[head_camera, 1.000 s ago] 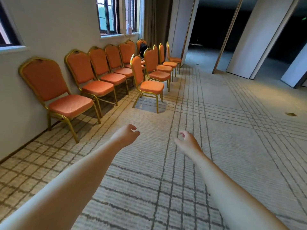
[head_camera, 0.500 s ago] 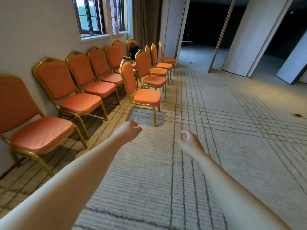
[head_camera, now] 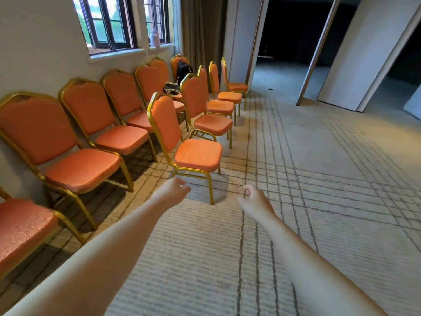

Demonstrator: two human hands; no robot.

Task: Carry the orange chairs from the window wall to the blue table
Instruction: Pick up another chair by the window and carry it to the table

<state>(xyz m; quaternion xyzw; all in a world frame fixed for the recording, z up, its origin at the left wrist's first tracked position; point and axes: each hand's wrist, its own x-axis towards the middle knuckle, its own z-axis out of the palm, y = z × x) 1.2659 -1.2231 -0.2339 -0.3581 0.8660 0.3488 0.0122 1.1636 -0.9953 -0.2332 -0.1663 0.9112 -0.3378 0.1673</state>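
Approach to lift, judged: left hand (head_camera: 172,190) and right hand (head_camera: 254,199), loosely curled and empty, extend toward the nearest orange chair (head_camera: 197,154), which stands just beyond them, beside the window-wall row (head_camera: 100,133).

Twelve orange chairs (head_camera: 198,153); two hands (head_camera: 170,190); two windows (head_camera: 107,23); one bottle (head_camera: 155,38).

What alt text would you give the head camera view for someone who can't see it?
Two bare arms reach forward, left hand and right hand loosely curled and empty, toward an orange chair standing apart from the chair row along the window wall, on patterned carpet.
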